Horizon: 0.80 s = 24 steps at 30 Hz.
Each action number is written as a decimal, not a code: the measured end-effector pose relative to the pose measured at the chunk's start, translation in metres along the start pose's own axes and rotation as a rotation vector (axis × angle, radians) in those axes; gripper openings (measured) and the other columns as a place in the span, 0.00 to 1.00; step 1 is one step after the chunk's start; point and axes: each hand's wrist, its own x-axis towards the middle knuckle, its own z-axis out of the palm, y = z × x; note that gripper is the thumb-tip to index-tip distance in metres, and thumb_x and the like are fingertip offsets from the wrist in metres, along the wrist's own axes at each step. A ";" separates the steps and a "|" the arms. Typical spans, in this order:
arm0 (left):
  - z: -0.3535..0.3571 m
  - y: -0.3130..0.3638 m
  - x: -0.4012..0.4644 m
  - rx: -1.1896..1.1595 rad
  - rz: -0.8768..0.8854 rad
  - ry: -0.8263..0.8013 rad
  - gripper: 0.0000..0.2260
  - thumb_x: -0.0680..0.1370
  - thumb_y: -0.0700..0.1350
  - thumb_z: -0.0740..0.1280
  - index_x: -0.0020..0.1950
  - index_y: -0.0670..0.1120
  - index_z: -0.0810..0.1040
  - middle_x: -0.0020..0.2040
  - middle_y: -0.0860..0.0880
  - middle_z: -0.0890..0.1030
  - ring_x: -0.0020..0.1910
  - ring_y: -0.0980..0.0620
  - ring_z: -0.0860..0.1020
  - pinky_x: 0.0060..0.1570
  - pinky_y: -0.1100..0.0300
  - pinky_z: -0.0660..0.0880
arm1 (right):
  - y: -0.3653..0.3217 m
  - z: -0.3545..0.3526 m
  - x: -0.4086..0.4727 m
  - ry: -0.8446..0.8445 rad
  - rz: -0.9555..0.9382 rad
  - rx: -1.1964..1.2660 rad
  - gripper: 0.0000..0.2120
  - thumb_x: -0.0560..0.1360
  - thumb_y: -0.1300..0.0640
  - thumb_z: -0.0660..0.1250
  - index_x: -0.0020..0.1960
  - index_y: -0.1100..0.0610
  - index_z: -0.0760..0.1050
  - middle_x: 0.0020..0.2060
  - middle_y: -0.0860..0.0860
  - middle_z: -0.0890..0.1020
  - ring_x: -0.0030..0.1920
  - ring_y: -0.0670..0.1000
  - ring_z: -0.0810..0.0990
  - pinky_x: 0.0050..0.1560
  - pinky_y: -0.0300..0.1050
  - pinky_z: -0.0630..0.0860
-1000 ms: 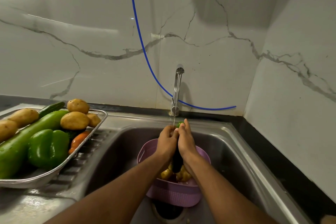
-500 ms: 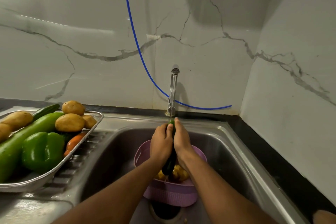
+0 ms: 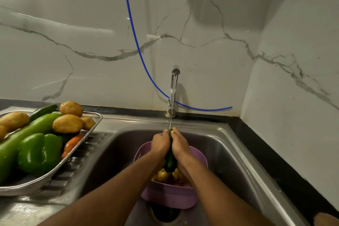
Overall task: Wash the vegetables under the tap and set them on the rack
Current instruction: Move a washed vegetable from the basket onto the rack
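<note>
Between my left hand (image 3: 161,144) and right hand (image 3: 180,146) a dark green cucumber (image 3: 170,161); under them a lilac ribbed plastic basket (image 3: 170,198); beyond them white grey-veined marble wall (image 3: 91,42), blue thin hose (image 3: 135,38).

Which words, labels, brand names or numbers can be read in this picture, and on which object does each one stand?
None: no readable text shows anywhere.
The tap, the sink, the purple basket and the metal rack bear no visible label or brand.
The marble wall has only grey veins, and the blue tube is plain.
</note>
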 end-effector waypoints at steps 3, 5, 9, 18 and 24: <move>0.005 0.000 0.000 0.050 0.018 -0.043 0.15 0.87 0.50 0.57 0.56 0.43 0.81 0.49 0.43 0.83 0.49 0.48 0.82 0.49 0.54 0.79 | -0.003 -0.007 0.005 0.041 0.027 0.073 0.23 0.86 0.53 0.56 0.81 0.49 0.63 0.75 0.55 0.72 0.71 0.56 0.74 0.70 0.50 0.71; 0.001 0.004 0.001 0.033 0.044 0.000 0.15 0.87 0.49 0.58 0.54 0.43 0.80 0.46 0.44 0.82 0.45 0.51 0.81 0.41 0.59 0.76 | -0.002 -0.001 0.003 0.024 0.049 0.094 0.23 0.86 0.52 0.57 0.81 0.47 0.62 0.72 0.57 0.75 0.65 0.56 0.77 0.68 0.53 0.75; -0.008 0.009 0.007 -0.046 0.038 0.135 0.16 0.87 0.49 0.57 0.56 0.40 0.80 0.44 0.45 0.81 0.41 0.53 0.79 0.37 0.61 0.72 | 0.001 0.012 -0.009 -0.050 0.034 0.023 0.19 0.87 0.53 0.53 0.77 0.48 0.68 0.61 0.56 0.79 0.56 0.52 0.79 0.58 0.49 0.78; 0.002 0.018 -0.011 0.081 0.256 0.007 0.18 0.87 0.50 0.57 0.63 0.40 0.80 0.56 0.43 0.83 0.54 0.48 0.80 0.53 0.56 0.75 | -0.005 0.007 0.011 0.090 0.056 0.136 0.25 0.81 0.36 0.59 0.63 0.53 0.81 0.56 0.57 0.85 0.57 0.55 0.83 0.65 0.54 0.78; -0.017 0.033 -0.006 -0.224 0.278 0.084 0.16 0.87 0.51 0.55 0.70 0.46 0.72 0.60 0.45 0.78 0.59 0.47 0.77 0.62 0.50 0.76 | 0.013 0.011 0.002 -0.078 0.101 -0.012 0.30 0.86 0.39 0.47 0.71 0.59 0.73 0.64 0.61 0.81 0.62 0.58 0.80 0.61 0.50 0.78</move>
